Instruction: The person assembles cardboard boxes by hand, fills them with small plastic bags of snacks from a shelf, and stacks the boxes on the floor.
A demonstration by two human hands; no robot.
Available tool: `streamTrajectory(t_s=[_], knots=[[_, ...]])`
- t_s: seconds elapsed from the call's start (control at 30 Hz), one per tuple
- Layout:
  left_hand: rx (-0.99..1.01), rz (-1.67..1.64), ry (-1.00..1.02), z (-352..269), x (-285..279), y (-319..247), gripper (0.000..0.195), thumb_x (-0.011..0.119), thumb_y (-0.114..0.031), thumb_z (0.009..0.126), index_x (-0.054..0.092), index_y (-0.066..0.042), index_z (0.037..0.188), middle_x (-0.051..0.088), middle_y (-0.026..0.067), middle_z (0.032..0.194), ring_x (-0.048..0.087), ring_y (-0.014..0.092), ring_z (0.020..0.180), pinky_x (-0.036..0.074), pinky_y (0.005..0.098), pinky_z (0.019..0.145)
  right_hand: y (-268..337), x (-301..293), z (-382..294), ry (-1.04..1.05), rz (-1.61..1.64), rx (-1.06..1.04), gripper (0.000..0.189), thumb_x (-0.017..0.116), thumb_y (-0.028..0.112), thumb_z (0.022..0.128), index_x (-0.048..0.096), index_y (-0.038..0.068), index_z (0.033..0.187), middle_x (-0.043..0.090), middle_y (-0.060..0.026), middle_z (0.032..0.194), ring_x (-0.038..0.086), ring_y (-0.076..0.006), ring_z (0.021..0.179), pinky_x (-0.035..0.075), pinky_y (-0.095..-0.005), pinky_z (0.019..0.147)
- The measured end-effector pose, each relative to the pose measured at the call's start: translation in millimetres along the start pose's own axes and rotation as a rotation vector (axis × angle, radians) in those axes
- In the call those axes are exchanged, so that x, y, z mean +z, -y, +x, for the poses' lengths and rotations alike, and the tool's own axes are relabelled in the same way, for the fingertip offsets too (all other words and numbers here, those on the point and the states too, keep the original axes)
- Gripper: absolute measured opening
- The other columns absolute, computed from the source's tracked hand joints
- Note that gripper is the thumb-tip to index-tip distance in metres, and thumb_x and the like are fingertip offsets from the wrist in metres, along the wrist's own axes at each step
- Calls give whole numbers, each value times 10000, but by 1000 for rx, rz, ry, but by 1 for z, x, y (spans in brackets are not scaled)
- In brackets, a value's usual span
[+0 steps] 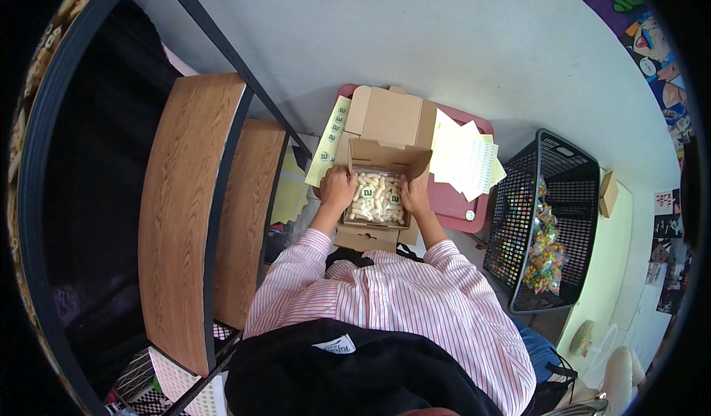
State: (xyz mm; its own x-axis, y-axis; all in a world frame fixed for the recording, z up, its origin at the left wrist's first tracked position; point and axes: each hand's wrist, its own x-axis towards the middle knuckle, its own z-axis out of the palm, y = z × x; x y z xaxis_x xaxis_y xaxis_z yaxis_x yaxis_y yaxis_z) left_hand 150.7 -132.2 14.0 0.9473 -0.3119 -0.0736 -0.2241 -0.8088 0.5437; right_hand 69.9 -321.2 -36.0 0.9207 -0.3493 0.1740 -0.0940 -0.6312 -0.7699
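Note:
An open cardboard box (pixel 390 154) stands before me, over the near edge of a dark red tray (pixel 456 211). Inside lie clear plastic bags of pale, finger-shaped pieces (pixel 377 200), with round green-and-white stickers on them. My left hand (pixel 338 187) grips the box's left wall, fingers curled over its edge. On the other side, my right hand (pixel 414 194) holds the right wall, its fingertips partly hidden inside. Behind this box is another open cardboard box (pixel 392 117). A strip of round stickers (pixel 330 138) lies left of the boxes, and pale yellow label sheets (pixel 472 158) overlap on the tray's right part.
A black plastic basket (pixel 575 221) holding bags of colourful pieces (pixel 544 249) stands at the right. Wood-grain shelves (pixel 189 216) on a dark metal frame rise close at my left. A light wall (pixel 400 33) is behind the tray. A small cardboard box (pixel 609 194) sits beyond the basket.

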Motion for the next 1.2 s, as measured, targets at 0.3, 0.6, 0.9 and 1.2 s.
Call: streamTrajectory(t_s=[0.3,0.6,0.9,1.2], knots=[[13,-132,-84,-11,27,35,271,505,-228,799,550,18,902,507,197,924,507,360,883,394,452,770,-5,-24,-11,160,199,106,386,455,109,835,388,-13,1195,406,-249,1203,402,-415,1108,340,-428,929],[63,-470,-204,-5,45,29,398,531,-151,804,390,77,1099,445,262,1060,466,386,979,364,424,848,-6,-20,-12,59,130,47,550,442,-24,761,286,22,1287,383,-243,1244,369,-407,1154,323,-418,974],[376,-728,-130,8,1,3,759,631,-52,687,226,-47,1329,270,188,1326,330,321,1211,307,390,983,-22,-15,-4,29,113,-15,638,447,-87,715,264,48,1312,353,-212,1282,320,-388,1209,317,-397,992],[513,-609,120,-5,-8,26,413,630,-179,730,484,-29,1087,437,168,1246,399,318,1174,307,385,983,26,-61,-25,240,3,8,879,716,299,637,249,82,1349,245,-214,1360,275,-390,1246,267,-433,1024]])
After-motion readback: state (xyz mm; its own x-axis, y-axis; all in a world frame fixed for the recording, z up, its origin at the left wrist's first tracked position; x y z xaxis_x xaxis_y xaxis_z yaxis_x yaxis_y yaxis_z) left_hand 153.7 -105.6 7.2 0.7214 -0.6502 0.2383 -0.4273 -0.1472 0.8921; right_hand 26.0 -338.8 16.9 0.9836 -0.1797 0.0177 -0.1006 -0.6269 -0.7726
